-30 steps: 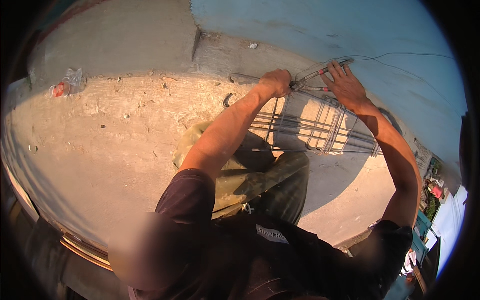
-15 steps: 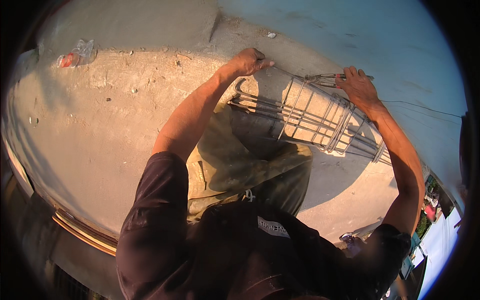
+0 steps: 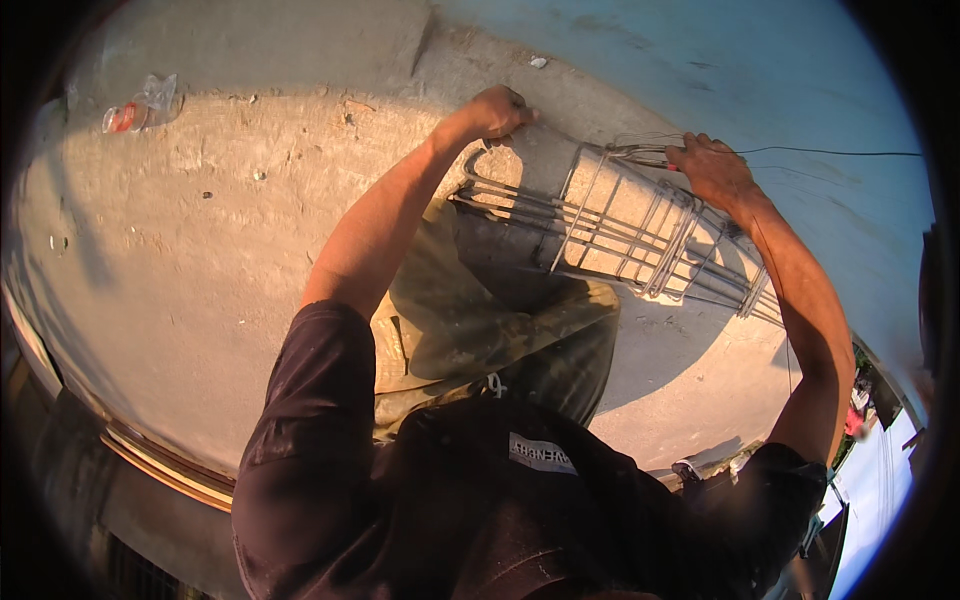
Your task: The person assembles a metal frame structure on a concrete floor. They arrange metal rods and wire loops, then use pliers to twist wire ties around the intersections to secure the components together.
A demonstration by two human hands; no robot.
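Observation:
A steel rebar cage [image 3: 678, 247] of long bars and square stirrups lies slantwise in front of my knees. My left hand [image 3: 498, 112] is closed around the far left end of its top bar. Along the cage's far edge, my right hand [image 3: 712, 168] is wrapped round pliers [image 3: 640, 153] with reddish handles. Their jaws point left, against the top bar beside a stirrup. Thin dark wire [image 3: 830, 151] runs off to the right from near my right hand, and fine strands show around the pliers. The exact grip of the jaws is too small to tell.
A crumpled clear plastic bottle [image 3: 130, 115] with a red label lies at the far left of the rough concrete floor [image 3: 200, 280]. Small debris is scattered there. A smooth bluish surface [image 3: 800, 80] spans the far right. Long wooden strips [image 3: 165, 470] edge the lower left.
My right hand and the pliers have shifted slightly left, the pliers' handles now look closer together, and the wire on the right has swung up. My left hand stays on the bar's end.

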